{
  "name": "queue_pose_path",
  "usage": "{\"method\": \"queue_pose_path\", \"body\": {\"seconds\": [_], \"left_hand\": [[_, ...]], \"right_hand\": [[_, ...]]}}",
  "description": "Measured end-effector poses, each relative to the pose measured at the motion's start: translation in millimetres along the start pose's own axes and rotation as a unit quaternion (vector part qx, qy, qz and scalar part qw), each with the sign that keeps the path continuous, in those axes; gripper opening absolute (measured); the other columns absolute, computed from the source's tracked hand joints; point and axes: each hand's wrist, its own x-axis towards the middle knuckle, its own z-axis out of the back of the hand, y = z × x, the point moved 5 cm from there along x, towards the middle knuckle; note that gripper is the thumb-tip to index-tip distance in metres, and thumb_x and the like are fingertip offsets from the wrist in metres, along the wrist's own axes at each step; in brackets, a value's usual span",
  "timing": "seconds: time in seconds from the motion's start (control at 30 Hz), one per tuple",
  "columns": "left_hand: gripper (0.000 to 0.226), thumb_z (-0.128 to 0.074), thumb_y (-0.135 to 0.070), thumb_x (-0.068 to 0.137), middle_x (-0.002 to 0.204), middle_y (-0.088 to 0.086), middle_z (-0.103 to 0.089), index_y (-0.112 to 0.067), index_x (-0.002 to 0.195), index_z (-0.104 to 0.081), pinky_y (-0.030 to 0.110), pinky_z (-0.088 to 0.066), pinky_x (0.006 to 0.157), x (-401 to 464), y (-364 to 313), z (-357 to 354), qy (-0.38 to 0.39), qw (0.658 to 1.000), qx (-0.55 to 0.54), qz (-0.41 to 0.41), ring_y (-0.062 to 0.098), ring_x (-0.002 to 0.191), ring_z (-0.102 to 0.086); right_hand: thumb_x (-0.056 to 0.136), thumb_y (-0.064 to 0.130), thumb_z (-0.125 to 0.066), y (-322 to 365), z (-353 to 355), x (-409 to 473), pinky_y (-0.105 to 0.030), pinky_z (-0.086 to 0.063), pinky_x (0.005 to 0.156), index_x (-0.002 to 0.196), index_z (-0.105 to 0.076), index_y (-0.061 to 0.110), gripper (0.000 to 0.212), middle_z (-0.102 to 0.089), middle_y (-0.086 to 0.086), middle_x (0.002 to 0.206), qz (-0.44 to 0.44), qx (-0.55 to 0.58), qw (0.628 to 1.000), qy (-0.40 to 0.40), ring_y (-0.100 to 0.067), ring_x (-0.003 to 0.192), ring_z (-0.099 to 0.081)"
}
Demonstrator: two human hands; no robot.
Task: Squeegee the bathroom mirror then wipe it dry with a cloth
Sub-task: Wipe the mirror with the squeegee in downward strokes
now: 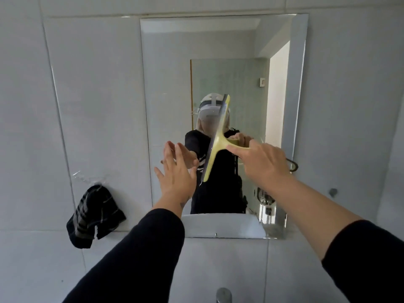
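**Against the mirror's middle, blade steeply tilted**

Head view: your right hand (260, 162) grips the yellow squeegee (215, 141) by its handle, blade running bottom-left to top-right across the mirror (166, 84). Your left hand (175, 171), fingers straight and holding nothing, hovers just beside the blade's lower end. Dark cloth (94, 215) hangs off the mirror's lower-left corner.

Cloth (94, 216) hangs left of mirror (170, 84).

Domestic bathroom. Walls are clad in large pale glossy tiles (94, 84). A frameless bevelled mirror (172, 73) is fixed to the wall and reflects a glass shower screen (229, 84) and a doorway (276, 88). A chrome tap (223, 295) shows at the bottom edge; a dark striped cloth (91, 217) hangs left of the mirror.
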Motion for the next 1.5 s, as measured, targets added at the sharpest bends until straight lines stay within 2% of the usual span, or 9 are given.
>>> {"method": "queue_pose_path", "body": {"seconds": [0.27, 0.47, 0.73, 0.93, 1.03, 1.1, 1.17, 1.3, 1.5], "left_hand": [[0.076, -0.034, -0.049, 0.095, 0.155, 0.006, 0.025, -0.021, 0.148, 0.014, 0.059, 0.0, 0.112, 0, -20, -18, 0.011, 1.0, 0.019, -0.017, 0.029, 0.145, 0.007], [0.078, -0.033, -0.052, 0.094, 0.154, 0.004, 0.029, -0.024, 0.147, 0.017, 0.059, -0.001, 0.112, 3, -15, -25, 0.019, 0.999, 0.03, -0.015, 0.03, 0.145, 0.004], [0.079, -0.037, -0.052, 0.093, 0.154, 0.001, 0.03, -0.025, 0.148, 0.013, 0.06, -0.003, 0.112, 4, -8, -23, 0.025, 0.998, 0.039, -0.036, 0.03, 0.145, 0.002], [0.076, -0.04, -0.047, 0.093, 0.156, 0.0, 0.024, -0.026, 0.15, 0.006, 0.061, -0.007, 0.112, 6, 0, -17, 0.038, 0.997, 0.041, -0.06, 0.034, 0.144, -0.01], [0.074, -0.042, -0.043, 0.094, 0.157, 0.001, 0.017, -0.025, 0.15, 0.003, 0.06, -0.007, 0.113, 4, 7, -11, 0.029, 0.997, 0.042, -0.064, 0.031, 0.144, -0.012], [0.074, -0.043, -0.041, 0.094, 0.158, 0.001, 0.014, -0.026, 0.15, 0.003, 0.059, -0.008, 0.113, 2, 14, -6, 0.018, 0.998, 0.037, -0.055, 0.03, 0.144, -0.013], [0.072, -0.043, -0.039, 0.094, 0.158, 0.0, 0.012, -0.025, 0.15, 0.002, 0.058, -0.008, 0.114, 1, 22, 2, 0.005, 0.998, 0.033, -0.044, 0.028, 0.144, -0.014], [0.065, -0.039, -0.034, 0.097, 0.159, -0.002, 0.008, -0.024, 0.15, -0.002, 0.058, -0.008, 0.115, 4, 38, 21, -0.012, 0.999, 0.014, -0.031, 0.025, 0.145, -0.011], [0.06, -0.036, -0.028, 0.097, 0.159, -0.003, 0.006, -0.025, 0.15, -0.006, 0.055, -0.005, 0.115, 8, 54, 40, -0.016, 1.0, 0.007, -0.016, 0.023, 0.145, -0.009]], "right_hand": [[0.089, 0.008, -0.051, -55, -13, -39, -0.029, -0.036, 0.052, 0.131, -0.054, 0.03, 0.047, -0.063, -0.01, 0.089, -0.072, 0.085, 0.993, -0.024, -0.024, 0.055, -0.045], [0.093, 0.011, -0.046, -47, -37, -69, -0.031, -0.046, 0.06, 0.133, -0.052, 0.028, 0.044, -0.066, -0.008, 0.086, -0.176, 0.223, 0.956, -0.069, -0.026, 0.071, -0.06], [0.092, 0.004, -0.047, 5, -59, -80, -0.019, -0.047, 0.073, 0.136, -0.05, 0.019, 0.047, -0.071, -0.004, 0.109, -0.349, 0.428, 0.822, -0.139, -0.019, 0.096, -0.066], [0.094, 0.002, -0.046, 32, -68, -77, 0.007, -0.035, 0.06, 0.138, -0.048, 0.018, 0.047, -0.066, 0.002, 0.113, -0.411, 0.502, 0.743, -0.166, 0.005, 0.087, -0.047], [0.095, 0.004, -0.045, 45, -70, -76, -0.001, -0.044, 0.063, 0.138, -0.047, 0.019, 0.046, -0.062, 0.008, 0.102, -0.427, 0.521, 0.72, -0.167, 0.007, 0.076, -0.051], [0.095, 0.005, -0.044, 57, -70, -76, -0.022, -0.056, 0.072, 0.139, -0.046, 0.021, 0.047, -0.061, 0.008, 0.103, -0.427, 0.54, 0.708, -0.159, -0.002, 0.082, -0.058], [0.095, 0.005, -0.043, 73, -72, -74, -0.028, -0.058, 0.075, 0.14, -0.044, 0.022, 0.048, -0.061, 0.007, 0.105, -0.418, 0.553, 0.704, -0.152, -0.007, 0.087, -0.061], [0.095, 0.005, -0.043, 107, -78, -71, -0.001, -0.043, 0.072, 0.141, -0.043, 0.021, 0.048, -0.064, -0.002, 0.122, -0.4, 0.567, 0.708, -0.129, -0.011, 0.105, -0.062], [0.095, 0.004, -0.042, 158, -79, -65, -0.026, -0.053, 0.087, 0.143, -0.041, 0.021, 0.051, -0.067, -0.004, 0.116, -0.325, 0.536, 0.775, -0.081, -0.017, 0.102, -0.064]]}}
